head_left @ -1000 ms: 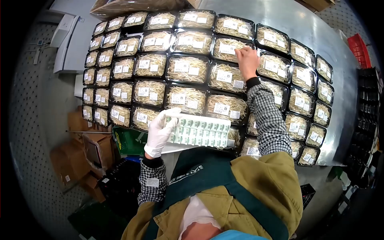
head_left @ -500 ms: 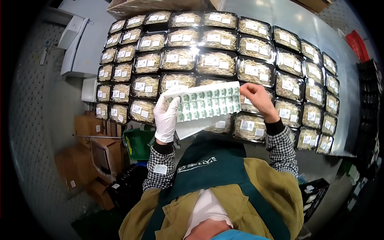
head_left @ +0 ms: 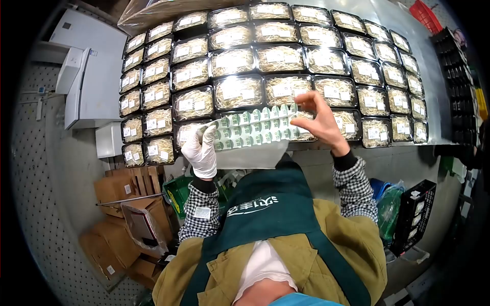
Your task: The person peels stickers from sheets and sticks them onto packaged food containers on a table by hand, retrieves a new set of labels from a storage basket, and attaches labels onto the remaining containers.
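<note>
My left hand [head_left: 200, 153], in a white glove, grips the left end of a sheet of green-and-white stickers [head_left: 255, 130]. The stickers run in rows, with their edges curling up, and pale backing paper [head_left: 250, 157] hangs below them. My bare right hand [head_left: 321, 122] is at the sheet's right end, thumb and forefinger apart around its edge. Nothing shows clearly between those fingers. Under and beyond the sheet lie black trays of pale bean sprouts, such as the tray [head_left: 238, 92], wrapped and bearing white labels.
The trays stand in rows on a metal table [head_left: 380, 13]. Cardboard boxes [head_left: 109, 239] and a green crate [head_left: 178, 194] are below left. Stacked black trays [head_left: 459, 76] and a red basket [head_left: 424, 15] stand at right. A black crate [head_left: 414, 217] sits low at right.
My right hand has gone from a pinch at the sheet's right edge to parted fingers. The sheet has shifted slightly left and bends more. The view has shifted over the table.
</note>
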Available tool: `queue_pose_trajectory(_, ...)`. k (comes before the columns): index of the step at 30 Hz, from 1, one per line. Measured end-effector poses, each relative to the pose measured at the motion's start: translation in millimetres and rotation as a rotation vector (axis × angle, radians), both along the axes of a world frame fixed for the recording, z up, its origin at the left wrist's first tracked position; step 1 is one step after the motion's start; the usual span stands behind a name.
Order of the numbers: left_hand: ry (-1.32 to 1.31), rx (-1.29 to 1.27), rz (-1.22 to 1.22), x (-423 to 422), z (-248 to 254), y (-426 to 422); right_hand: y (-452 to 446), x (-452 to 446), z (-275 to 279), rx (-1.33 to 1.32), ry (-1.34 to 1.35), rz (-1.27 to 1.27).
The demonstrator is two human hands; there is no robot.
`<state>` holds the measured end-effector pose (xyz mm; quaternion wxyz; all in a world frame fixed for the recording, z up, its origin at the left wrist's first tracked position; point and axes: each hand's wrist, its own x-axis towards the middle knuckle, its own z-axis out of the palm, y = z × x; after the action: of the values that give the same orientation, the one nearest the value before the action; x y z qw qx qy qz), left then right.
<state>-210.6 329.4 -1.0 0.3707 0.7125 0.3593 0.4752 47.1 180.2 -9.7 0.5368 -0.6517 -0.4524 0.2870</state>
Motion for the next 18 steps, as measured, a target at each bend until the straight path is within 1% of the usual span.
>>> queue_pose_trajectory(1,0.036,0.002,-0.018,-2.6,1.7,1.8,4.7,3.3,16.2,0.011,-0.162,0.067)
queue_pose_trajectory(3,0.066,0.004,-0.045,-3.7,-0.7,1.5,12.4,7.0,34.0,-0.018,-0.299,0.272)
queue_pose_trajectory(4,0.065,-0.001,-0.054,-2.4,-1.6,1.1,16.2,7.0,41.7,-0.091,-0.287,0.355)
queue_pose_trajectory(7,0.05,-0.018,-0.079,5.2,-5.6,3.2,23.5,14.6,27.2,-0.031,-0.545,0.401)
queue_pose_trajectory(8,0.062,-0.068,-0.09,9.3,-3.1,4.6,22.6,15.3,26.7,0.046,-0.538,0.374)
queue_pose_trajectory(9,0.078,-0.128,-0.085,13.1,-1.0,2.9,21.0,17.1,18.8,0.074,-0.384,0.392)
queue_pose_trajectory(11,0.026,-0.253,-0.13,18.7,-9.8,8.0,16.3,25.6,4.3,0.058,-0.131,0.378)
queue_pose_trajectory(13,0.077,-0.472,-0.146,25.4,-10.4,7.9,16.3,44.9,-18.2,-0.009,0.311,0.287)
queue_pose_trajectory(14,0.054,-0.517,-0.16,28.0,-18.8,10.8,17.0,64.2,-40.6,-0.01,0.426,0.146)
queue_pose_trajectory(15,0.032,-0.564,-0.172,30.2,-26.6,13.8,22.2,87.6,-54.1,0.08,0.655,0.002)
queue_pose_trajectory(16,0.007,-0.596,-0.187,33.4,-28.5,15.1,26.4,124.1,-76.0,0.102,0.829,-0.164)
queue_pose_trajectory(17,-0.015,-0.628,-0.205,37.0,-29.4,15.9,30.2,154.9,-78.1,0.018,0.669,-0.328)
queue_pose_trajectory(18,-0.017,-0.728,-0.179,42.1,-24.2,15.2,30.5,189.5,-99.5,0.027,0.378,-0.342)
